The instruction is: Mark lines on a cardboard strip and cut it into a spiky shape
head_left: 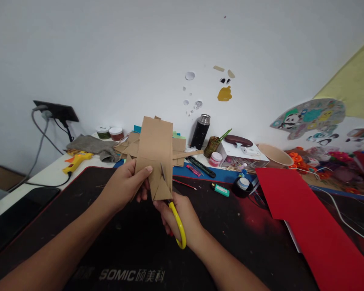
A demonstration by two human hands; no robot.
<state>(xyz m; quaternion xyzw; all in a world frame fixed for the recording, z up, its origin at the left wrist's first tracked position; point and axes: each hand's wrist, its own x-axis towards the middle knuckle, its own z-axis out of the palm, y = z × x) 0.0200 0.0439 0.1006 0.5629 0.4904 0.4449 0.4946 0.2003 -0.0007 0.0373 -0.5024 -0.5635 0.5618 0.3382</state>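
Note:
My left hand [125, 184] pinches the lower left side of a tall brown cardboard piece [155, 149] and holds it upright above the black desk mat [115, 246]. My right hand [180, 216] grips yellow-handled scissors [178, 224] just below the cardboard. The scissor blades [163, 171] point up into the cardboard's lower edge, where angled cuts show. Part of the right hand's fingers is hidden behind the cardboard.
Cardboard scraps [130, 147] lie behind, with a yellow glue gun [78, 160] and grey cloth [92, 145] at left. A black flask [200, 131], paint jars [109, 132], tape roll [242, 186] and green lighter [221, 190] stand near. Red paper [309, 218] covers the right side.

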